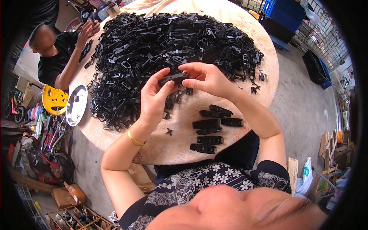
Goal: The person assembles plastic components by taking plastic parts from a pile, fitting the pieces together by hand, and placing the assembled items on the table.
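Above the near side of a round table, my left hand (155, 94) grips one end of a black plastic part (173, 79), long and blocky. At its other end are the thumb and bent fingers of my right hand (205, 79), pinched on the same part; any smaller piece there is hidden. Just beyond both hands spreads a large heap of black plastic pieces (134, 46), some with slots. Several thicker black parts (207, 124) lie in loose rows to the right, close to the table's near edge. A small cross-shaped black piece (169, 131) rests alone below my left hand.
The round table has a pale patterned cloth (268, 57). At its left edge sit a silver metal tray (77, 105) and a yellow plastic seat or stool (54, 100). Another person (51, 53) works at the far left. Blue crates (283, 17) stand at the back right.
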Action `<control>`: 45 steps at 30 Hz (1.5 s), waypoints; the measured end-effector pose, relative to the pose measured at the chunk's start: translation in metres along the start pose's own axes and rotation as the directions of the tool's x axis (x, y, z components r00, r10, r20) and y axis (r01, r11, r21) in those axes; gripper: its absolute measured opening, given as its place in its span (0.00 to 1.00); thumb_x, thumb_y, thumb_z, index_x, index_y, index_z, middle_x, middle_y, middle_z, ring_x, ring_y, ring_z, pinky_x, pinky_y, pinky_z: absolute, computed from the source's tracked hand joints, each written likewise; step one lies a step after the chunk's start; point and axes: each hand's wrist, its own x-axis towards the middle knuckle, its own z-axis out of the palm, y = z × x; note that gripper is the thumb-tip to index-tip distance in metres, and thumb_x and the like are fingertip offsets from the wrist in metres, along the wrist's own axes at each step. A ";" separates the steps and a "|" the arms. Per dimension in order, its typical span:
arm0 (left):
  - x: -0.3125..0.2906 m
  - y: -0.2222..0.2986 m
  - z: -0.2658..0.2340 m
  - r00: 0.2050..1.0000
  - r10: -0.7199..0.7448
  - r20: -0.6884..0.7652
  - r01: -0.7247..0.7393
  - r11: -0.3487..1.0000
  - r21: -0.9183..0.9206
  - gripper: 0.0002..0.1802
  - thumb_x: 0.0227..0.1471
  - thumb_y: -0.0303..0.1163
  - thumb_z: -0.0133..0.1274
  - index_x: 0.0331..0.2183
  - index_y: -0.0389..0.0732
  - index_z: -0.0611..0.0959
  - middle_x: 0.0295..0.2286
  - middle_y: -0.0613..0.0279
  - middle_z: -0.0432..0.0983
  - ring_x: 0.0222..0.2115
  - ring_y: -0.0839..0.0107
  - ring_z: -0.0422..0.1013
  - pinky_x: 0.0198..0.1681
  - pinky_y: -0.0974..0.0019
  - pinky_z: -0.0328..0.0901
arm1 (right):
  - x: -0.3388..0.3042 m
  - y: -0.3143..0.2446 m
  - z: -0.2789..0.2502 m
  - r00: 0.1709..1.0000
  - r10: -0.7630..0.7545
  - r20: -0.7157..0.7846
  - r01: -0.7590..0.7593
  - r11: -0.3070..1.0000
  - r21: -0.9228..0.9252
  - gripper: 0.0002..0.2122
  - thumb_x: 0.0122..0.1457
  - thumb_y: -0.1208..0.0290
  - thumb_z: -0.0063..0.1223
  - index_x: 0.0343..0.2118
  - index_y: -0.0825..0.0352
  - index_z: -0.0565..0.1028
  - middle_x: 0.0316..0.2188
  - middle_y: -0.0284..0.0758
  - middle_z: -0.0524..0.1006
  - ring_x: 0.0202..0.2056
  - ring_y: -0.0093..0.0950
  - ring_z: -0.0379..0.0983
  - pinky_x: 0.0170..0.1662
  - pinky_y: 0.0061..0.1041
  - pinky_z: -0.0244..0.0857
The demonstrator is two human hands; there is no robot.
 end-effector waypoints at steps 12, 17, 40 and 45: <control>0.001 0.015 0.000 0.986 -0.009 0.166 0.007 1.000 0.013 0.22 0.51 0.22 0.49 0.50 0.32 0.68 0.39 0.58 0.71 0.39 0.74 0.69 0.46 0.70 0.67 | 0.001 0.009 -0.001 0.989 0.008 0.149 -0.058 0.941 0.334 0.11 0.52 0.72 0.57 0.38 0.68 0.77 0.30 0.30 0.78 0.32 0.15 0.70 0.37 0.15 0.65; -0.010 0.006 0.005 0.963 0.014 0.271 -0.067 0.980 0.188 0.21 0.53 0.21 0.45 0.50 0.33 0.67 0.43 0.58 0.68 0.42 0.73 0.68 0.47 0.69 0.65 | 0.017 0.000 -0.042 1.000 -0.006 -0.019 0.011 0.964 0.264 0.16 0.56 0.58 0.52 0.38 0.66 0.77 0.31 0.33 0.78 0.30 0.17 0.71 0.34 0.16 0.66; 0.003 0.002 -0.005 0.975 -0.151 0.162 0.149 0.989 0.024 0.13 0.57 0.29 0.43 0.43 0.33 0.73 0.37 0.55 0.74 0.36 0.70 0.72 0.42 0.68 0.68 | 0.024 0.042 -0.065 0.935 -0.275 -0.224 -0.032 0.564 -0.825 0.08 0.47 0.71 0.55 0.30 0.67 0.75 0.28 0.37 0.77 0.29 0.31 0.75 0.33 0.26 0.68; 0.004 0.003 -0.006 0.980 -0.128 0.151 0.125 0.992 0.028 0.14 0.57 0.29 0.43 0.44 0.34 0.73 0.38 0.54 0.73 0.37 0.69 0.72 0.42 0.68 0.68 | 0.024 0.036 -0.062 0.945 -0.226 -0.234 -0.092 0.504 -0.859 0.11 0.44 0.72 0.56 0.32 0.66 0.75 0.27 0.37 0.77 0.29 0.29 0.75 0.34 0.26 0.67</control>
